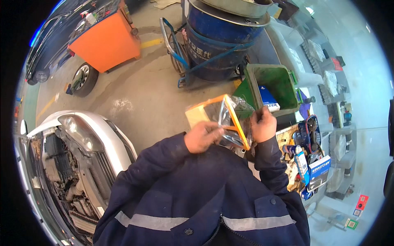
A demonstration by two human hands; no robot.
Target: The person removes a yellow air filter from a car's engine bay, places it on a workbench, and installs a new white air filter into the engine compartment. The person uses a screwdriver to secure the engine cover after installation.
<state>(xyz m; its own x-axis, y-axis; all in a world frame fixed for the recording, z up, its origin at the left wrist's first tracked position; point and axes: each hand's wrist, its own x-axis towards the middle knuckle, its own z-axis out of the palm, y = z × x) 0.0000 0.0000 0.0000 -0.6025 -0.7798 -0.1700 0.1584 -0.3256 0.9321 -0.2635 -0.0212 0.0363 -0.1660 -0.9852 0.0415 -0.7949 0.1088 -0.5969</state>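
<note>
The left hand (203,137) grips the filter (236,119), the right hand (263,124) pinches its slippery-looking plastic bag (245,107); probably light, best held by its stiff-looking frame (242,134).

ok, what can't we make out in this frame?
All head view:
Left hand: palm hidden by its own back.
Yellow-framed filter: far side turned away.
Green bin: part behind the blue box blocked by it.
White car: cabin cut off by the fisheye rim.
Clear bags: contents too blurred.

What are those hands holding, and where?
An orange-framed air filter: the left hand holds its near-left side, the right hand pinches its clear plastic wrap.
</note>
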